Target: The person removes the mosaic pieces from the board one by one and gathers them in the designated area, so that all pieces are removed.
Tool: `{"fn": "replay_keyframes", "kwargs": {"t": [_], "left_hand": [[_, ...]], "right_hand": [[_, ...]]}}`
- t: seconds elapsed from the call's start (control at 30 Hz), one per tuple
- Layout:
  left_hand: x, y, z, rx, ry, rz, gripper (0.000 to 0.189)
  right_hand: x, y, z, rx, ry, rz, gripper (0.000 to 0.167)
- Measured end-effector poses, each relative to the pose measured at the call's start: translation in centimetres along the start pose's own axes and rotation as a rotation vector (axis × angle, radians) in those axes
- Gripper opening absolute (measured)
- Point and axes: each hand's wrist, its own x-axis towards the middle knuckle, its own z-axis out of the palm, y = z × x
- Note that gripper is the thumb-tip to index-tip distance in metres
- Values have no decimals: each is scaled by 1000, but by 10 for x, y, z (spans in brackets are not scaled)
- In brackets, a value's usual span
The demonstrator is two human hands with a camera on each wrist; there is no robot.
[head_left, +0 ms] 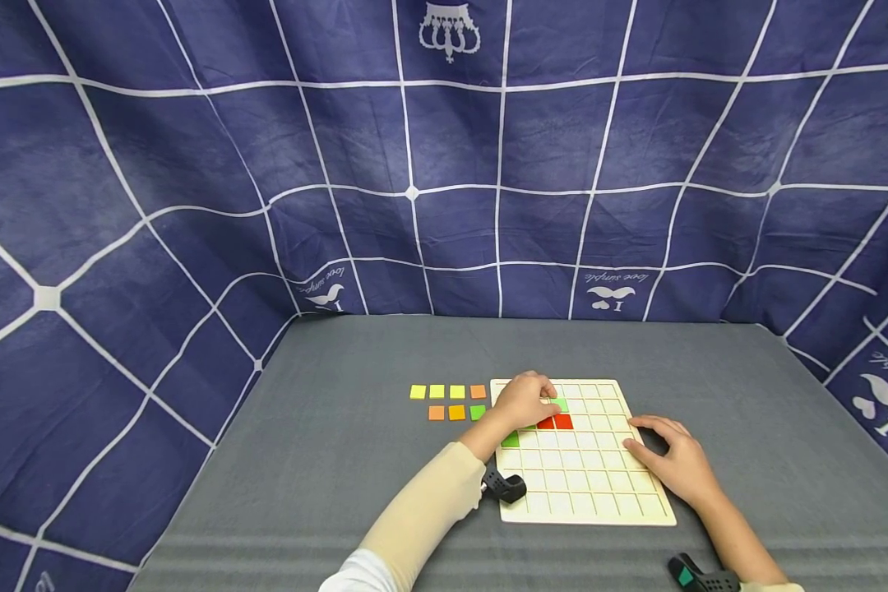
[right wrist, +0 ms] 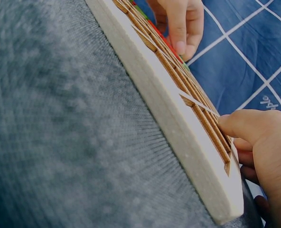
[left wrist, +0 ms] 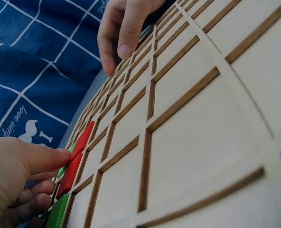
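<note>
A pale wooden grid board (head_left: 586, 481) lies on the grey table. Over its upper left part is my left hand (head_left: 521, 400), thumb and fingertips at a small green square tile (head_left: 560, 405) in a cell. Just below that tile sit two red tiles (head_left: 564, 422), seen in the left wrist view beside the thumb. Another green tile (head_left: 511, 440) fills a cell at the left edge; my hand partly hides the cells between. My right hand (head_left: 677, 460) rests at the board's right edge, thumb on the rim and fingers loosely bent beside it.
Left of the board, loose tiles lie in two rows: several yellow tiles (head_left: 437, 391), orange ones (head_left: 436, 413) and a green one (head_left: 477, 412). A blue curtain with white lines (head_left: 459, 230) hangs behind and along the sides of the grey table (head_left: 326, 460).
</note>
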Motion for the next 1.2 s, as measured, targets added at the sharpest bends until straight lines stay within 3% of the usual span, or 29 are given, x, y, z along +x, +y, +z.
{"fn": "replay_keyframes", "kwargs": {"t": [0.2, 0.43, 0.73, 1.2], "left_hand": [[2, 1, 0, 25, -21, -29, 24], [2, 2, 1, 17, -18, -18, 23], [0, 3, 3, -169, 17, -9, 7], [-11, -4, -8, -268, 46, 34, 4]], "right_hand": [[0, 0, 0, 3, -5, 8, 36], [0, -1, 0, 4, -12, 11, 37], [0, 0, 0, 7, -6, 3, 35], [0, -1, 0, 2, -24, 20, 38]]}}
